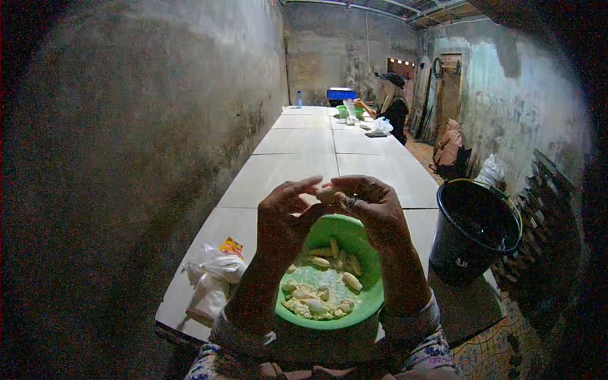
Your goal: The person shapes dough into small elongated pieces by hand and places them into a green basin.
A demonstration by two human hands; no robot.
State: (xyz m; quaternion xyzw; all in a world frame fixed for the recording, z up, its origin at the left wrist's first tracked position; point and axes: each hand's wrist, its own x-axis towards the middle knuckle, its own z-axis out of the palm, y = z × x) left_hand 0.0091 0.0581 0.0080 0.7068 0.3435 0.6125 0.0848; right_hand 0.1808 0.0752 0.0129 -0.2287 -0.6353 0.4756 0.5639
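Both my hands are raised over the far rim of a green basin (373, 303). My left hand (288, 212) and my right hand (370, 206) meet at the fingertips around a small pale piece (326, 192), partly hidden by the fingers. A ring shows on my right hand. In the basin lie several pale, finger-shaped pieces (352, 282) toward the back and right, and a heap of crumbly pale chunks (310, 300) at the front left.
Clear plastic bags (212, 278) and a yellow-red packet (232, 246) lie left on the white table (291, 164). A black bucket (472, 237) stands right. Farther back are a person in a dark cap (396, 111), another green basin (359, 113), a blue crate (342, 94) and a seated person (449, 145).
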